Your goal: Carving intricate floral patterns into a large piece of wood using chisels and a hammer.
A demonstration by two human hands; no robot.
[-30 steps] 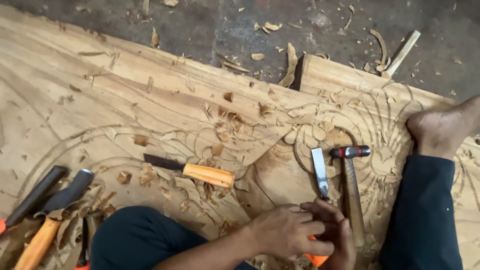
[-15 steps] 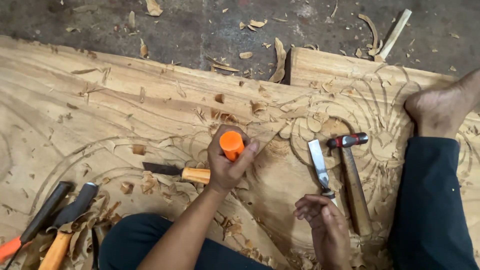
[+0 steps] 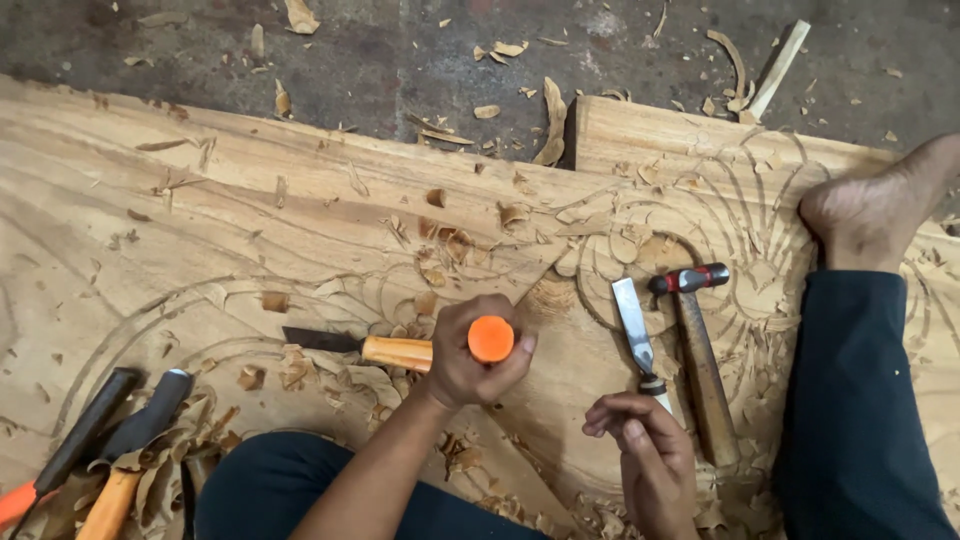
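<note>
Left hand (image 3: 470,355) fisted around orange-capped tool (image 3: 491,338), upright over carved plank (image 3: 250,230). Right hand (image 3: 645,465) fingers curled on chisel (image 3: 634,325) handle, blade flat on plank beside hammer (image 3: 695,340). Wooden-handled chisel (image 3: 355,347) just left of fist.

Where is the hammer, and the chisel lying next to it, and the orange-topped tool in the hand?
hammer (image 3: 688,279), head view, on its metal head.
flat chisel (image 3: 632,320), head view, on its blade.
orange-topped tool (image 3: 491,339), head view, on its round orange end.
</note>
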